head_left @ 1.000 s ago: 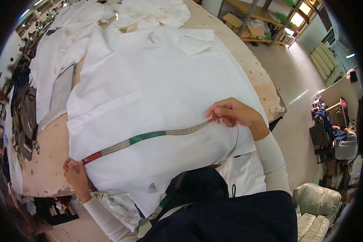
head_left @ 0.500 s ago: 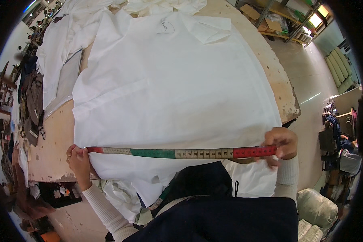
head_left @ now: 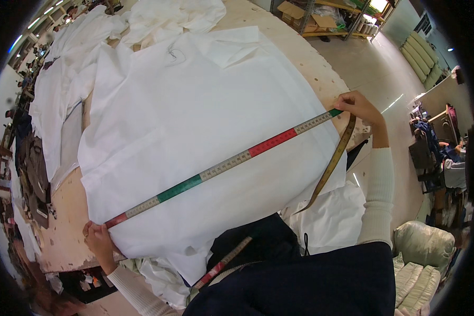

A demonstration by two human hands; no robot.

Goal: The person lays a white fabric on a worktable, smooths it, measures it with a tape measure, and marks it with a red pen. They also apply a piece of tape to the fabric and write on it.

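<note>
A white shirt-like garment [head_left: 158, 121] lies spread over the table, with loose dark thread [head_left: 176, 54] near its far edge. Stretched diagonally across it is a measuring tape [head_left: 225, 167] in red, green and pale sections. My left hand [head_left: 97, 239] pinches one end at the garment's near left edge. Up at the right edge, my right hand [head_left: 357, 107] grips the tape between thumb and fingers. From there the tape's yellowish back hangs down in a curve toward my body. Another stretch of tape [head_left: 224, 263] lies against my dark clothing.
The worn wooden table [head_left: 63, 231] shows along the left and far right. More white fabric [head_left: 174, 18] is heaped at the back. Dark garments [head_left: 34, 174] hang at the left edge. A shelf with cardboard boxes [head_left: 297, 16] stands far right, and a plastic-wrapped bundle [head_left: 424, 242] sits at lower right.
My right hand has moved up and away along the garment's right side, so the tape now runs diagonally and a longer stretch shows. The left hand still pinches its end. The view has shifted.
</note>
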